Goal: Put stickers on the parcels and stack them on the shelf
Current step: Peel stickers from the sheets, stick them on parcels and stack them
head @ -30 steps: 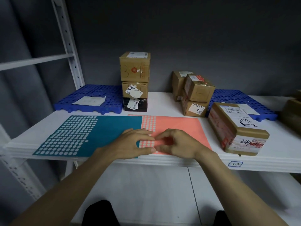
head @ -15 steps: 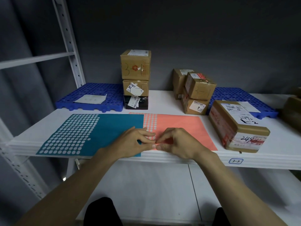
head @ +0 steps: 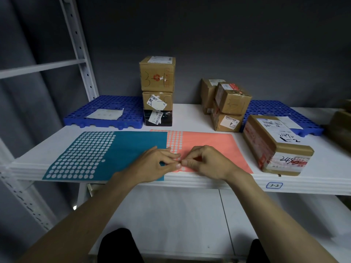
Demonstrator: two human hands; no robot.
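Observation:
A pink sticker sheet lies flat on the white shelf, beside a teal sticker sheet. My left hand and right hand meet fingertip to fingertip over the pink sheet's left part, near its rows of peeled dots. My right thumb and forefinger pinch a small pink sticker, mostly hidden by the fingers. My left thumb and forefinger pinch the sheet at that same spot. A long brown parcel lies to the right. Three stacked parcels stand behind the sheets, with a loose pile of parcels to their right.
Two blue perforated plastic pallets sit at the back, one on the left with a paper on it, one on the right. A grey upright post rises at the left. A label reading 3-2 marks the shelf's front edge.
My left hand went from lying flat on the sheet to a thumb-and-forefinger pinch meeting my right fingertips. Both hands lifted slightly. The camera tilted a little.

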